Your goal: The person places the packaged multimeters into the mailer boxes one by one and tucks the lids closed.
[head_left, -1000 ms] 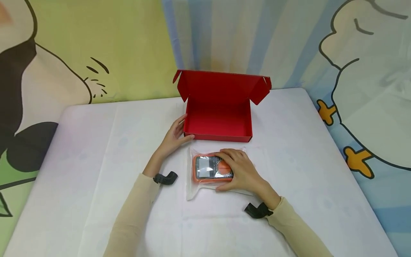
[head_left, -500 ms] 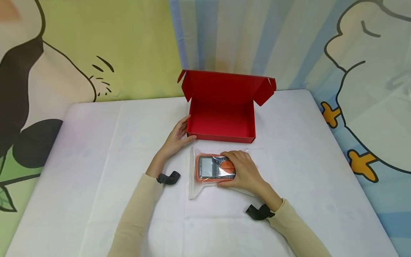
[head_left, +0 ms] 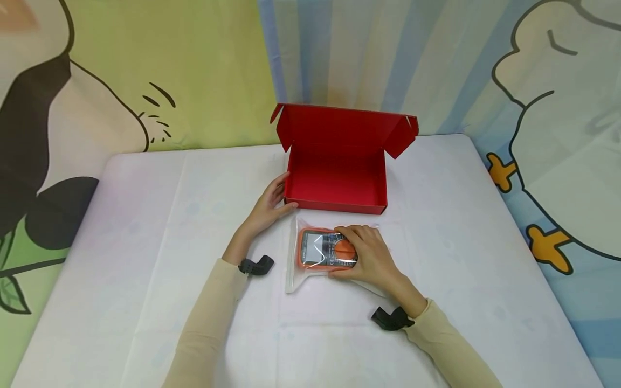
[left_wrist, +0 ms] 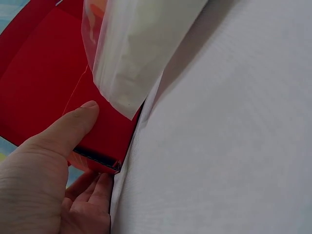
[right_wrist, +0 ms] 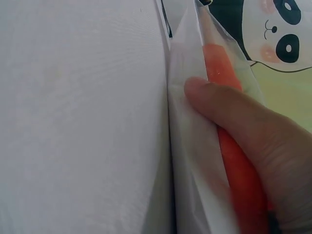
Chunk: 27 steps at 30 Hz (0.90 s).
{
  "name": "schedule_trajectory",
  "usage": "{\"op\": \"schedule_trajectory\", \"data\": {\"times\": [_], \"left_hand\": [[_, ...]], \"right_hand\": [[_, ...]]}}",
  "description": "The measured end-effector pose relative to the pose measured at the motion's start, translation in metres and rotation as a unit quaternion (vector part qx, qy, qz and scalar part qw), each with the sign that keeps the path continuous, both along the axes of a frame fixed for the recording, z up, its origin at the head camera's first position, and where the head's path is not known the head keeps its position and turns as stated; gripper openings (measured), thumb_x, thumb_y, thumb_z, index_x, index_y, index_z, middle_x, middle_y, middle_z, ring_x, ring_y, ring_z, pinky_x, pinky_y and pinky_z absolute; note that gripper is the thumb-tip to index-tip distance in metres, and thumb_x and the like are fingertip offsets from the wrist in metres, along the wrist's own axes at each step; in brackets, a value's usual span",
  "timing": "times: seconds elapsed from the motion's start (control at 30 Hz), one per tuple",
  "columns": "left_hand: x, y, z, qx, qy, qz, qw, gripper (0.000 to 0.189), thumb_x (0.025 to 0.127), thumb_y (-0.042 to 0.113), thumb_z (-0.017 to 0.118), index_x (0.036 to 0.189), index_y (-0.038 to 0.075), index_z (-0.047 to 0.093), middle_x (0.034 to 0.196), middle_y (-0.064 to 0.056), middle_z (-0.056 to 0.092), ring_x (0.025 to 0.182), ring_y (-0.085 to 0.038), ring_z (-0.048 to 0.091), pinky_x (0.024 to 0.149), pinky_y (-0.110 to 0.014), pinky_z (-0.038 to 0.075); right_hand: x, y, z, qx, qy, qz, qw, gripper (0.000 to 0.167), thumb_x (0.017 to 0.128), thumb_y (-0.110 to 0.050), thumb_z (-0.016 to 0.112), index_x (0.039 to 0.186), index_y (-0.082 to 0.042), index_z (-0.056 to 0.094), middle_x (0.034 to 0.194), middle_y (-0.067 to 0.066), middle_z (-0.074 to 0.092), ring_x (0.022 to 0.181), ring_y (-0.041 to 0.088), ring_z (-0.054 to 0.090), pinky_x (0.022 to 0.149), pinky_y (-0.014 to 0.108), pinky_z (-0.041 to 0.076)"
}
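Note:
An orange-cased multimeter [head_left: 322, 250] in a clear zip bag [head_left: 293, 278] lies in front of an open red cardboard box [head_left: 336, 183]. My right hand [head_left: 367, 254] grips the multimeter's right part through the plastic. In the right wrist view, the thumb [right_wrist: 229, 107] presses the bag against the orange side. My left hand [head_left: 266, 209] holds the box's near left corner. The left wrist view has its thumb [left_wrist: 73, 126] on the box's front wall, with the other fingers [left_wrist: 90, 200] round the left side. A loose bag end [left_wrist: 141, 63] hangs near the thumb, seemingly off the cloth.
The box's lid [head_left: 339, 126] stands raised at the back, its side flaps spread. White cloth covers the table [head_left: 466, 226]. Behind the table hangs a cartoon-printed curtain [head_left: 208, 70]. Each wrist carries a black camera mount [head_left: 392, 318].
My right hand has tilted or raised the bagged multimeter slightly towards the box. My left hand keeps its hold on the box corner. The whole view has shifted a little.

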State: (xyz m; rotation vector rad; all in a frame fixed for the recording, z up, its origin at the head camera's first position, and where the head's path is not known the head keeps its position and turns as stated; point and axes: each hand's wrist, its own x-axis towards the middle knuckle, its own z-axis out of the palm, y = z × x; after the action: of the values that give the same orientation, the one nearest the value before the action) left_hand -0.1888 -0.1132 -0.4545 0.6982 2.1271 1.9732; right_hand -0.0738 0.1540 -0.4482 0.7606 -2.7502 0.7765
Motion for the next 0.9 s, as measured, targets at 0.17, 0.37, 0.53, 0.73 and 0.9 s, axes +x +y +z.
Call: {"op": "schedule_trajectory", "data": {"times": [0.17,0.37,0.53,0.73,0.9], "left_hand": [[0.000,0.000,0.001,-0.019,0.007,0.005,0.9998,0.075,0.082,-0.004,0.066,0.144,0.001,0.023,0.148,-0.015,0.025,0.133,-0.030,0.028,0.107,-0.041,0.027],[0.001,0.000,0.002,-0.032,0.006,0.004,0.9995,0.075,0.083,-0.002,0.065,0.144,0.002,0.022,0.148,-0.015,0.024,0.133,-0.028,0.028,0.107,-0.040,0.027],[0.001,0.000,0.003,-0.033,0.011,-0.001,0.9994,0.075,0.083,-0.004,0.065,0.144,0.000,0.022,0.148,-0.017,0.022,0.133,-0.029,0.027,0.107,-0.040,0.027],[0.000,0.000,0.002,-0.023,0.013,-0.006,0.9996,0.075,0.082,-0.005,0.065,0.144,-0.001,0.022,0.148,-0.018,0.022,0.133,-0.031,0.027,0.107,-0.042,0.028],[0.001,-0.001,0.002,-0.021,0.014,-0.005,0.9997,0.075,0.082,-0.006,0.064,0.143,-0.002,0.022,0.147,-0.018,0.022,0.133,-0.032,0.027,0.107,-0.043,0.028]], "right_hand": [[0.001,-0.001,0.003,-0.003,-0.001,0.001,1.0000,0.090,0.053,-0.061,0.080,0.126,-0.016,0.053,0.114,0.004,0.054,0.103,0.020,0.047,0.088,0.040,0.036],[0.002,-0.001,0.007,-0.004,-0.006,-0.004,1.0000,0.090,0.052,-0.060,0.081,0.125,-0.015,0.054,0.113,0.005,0.054,0.102,0.020,0.048,0.089,0.039,0.036],[0.003,0.002,0.012,-0.008,-0.008,-0.012,0.9999,0.090,0.052,-0.058,0.082,0.125,-0.015,0.054,0.113,0.005,0.054,0.102,0.020,0.047,0.088,0.038,0.035],[0.005,0.004,0.020,-0.024,-0.011,-0.006,0.9996,0.090,0.054,-0.058,0.081,0.128,-0.017,0.052,0.116,0.003,0.053,0.104,0.018,0.046,0.087,0.037,0.036],[0.004,0.006,0.025,-0.028,-0.003,-0.008,0.9996,0.090,0.054,-0.056,0.082,0.128,-0.016,0.052,0.116,0.004,0.053,0.104,0.019,0.046,0.085,0.037,0.036]]}}
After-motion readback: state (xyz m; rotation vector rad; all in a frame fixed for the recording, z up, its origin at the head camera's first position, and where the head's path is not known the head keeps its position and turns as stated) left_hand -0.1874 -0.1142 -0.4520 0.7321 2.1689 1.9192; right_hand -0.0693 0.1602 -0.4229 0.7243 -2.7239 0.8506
